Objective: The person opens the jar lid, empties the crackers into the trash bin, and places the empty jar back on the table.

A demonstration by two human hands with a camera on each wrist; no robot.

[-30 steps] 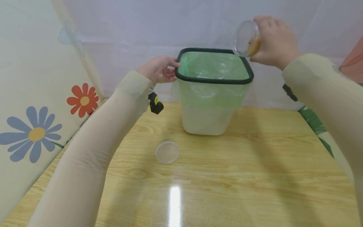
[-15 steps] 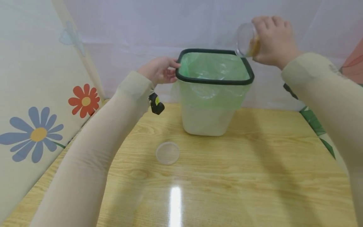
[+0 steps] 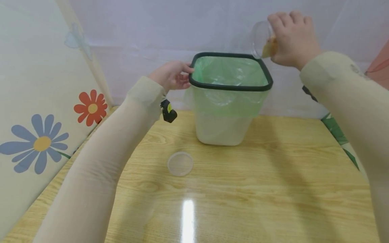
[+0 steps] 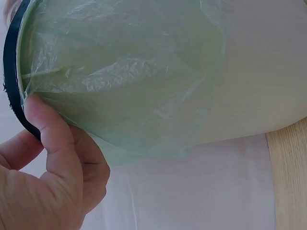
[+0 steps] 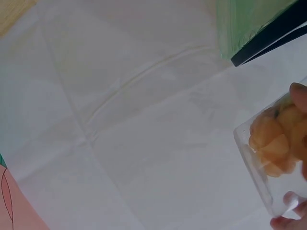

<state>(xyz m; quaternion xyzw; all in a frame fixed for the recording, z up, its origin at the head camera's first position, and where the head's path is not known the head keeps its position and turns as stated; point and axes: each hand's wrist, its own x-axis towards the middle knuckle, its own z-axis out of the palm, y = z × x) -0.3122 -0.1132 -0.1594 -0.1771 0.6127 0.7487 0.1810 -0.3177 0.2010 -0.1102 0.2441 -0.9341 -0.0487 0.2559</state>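
A pale trash bin (image 3: 223,130) with a dark rim (image 3: 231,87) stands on the table, lined with a green plastic bag (image 3: 228,101). At the rim's left side, my left hand (image 3: 171,75) grips the edge between thumb and fingers; in the left wrist view the bag hangs over the outside beside those fingers. My right hand (image 3: 294,40) holds a clear plastic container (image 3: 259,37) by its base end, tipped sideways close to the rim's back right corner. Orange-yellow pieces (image 5: 276,141), perhaps peel or fruit, lie inside it.
A round clear lid (image 3: 180,164) lies flat on the wooden table (image 3: 243,189), in front of the bin and to its left. White sheeting (image 3: 146,30) hangs behind, and a flower-patterned cloth (image 3: 39,84) borders the left side.
My right hand has risen slightly and tilted the container a bit more, and the orange-yellow pieces sit a little nearer its mouth. My left hand stays on the rim.
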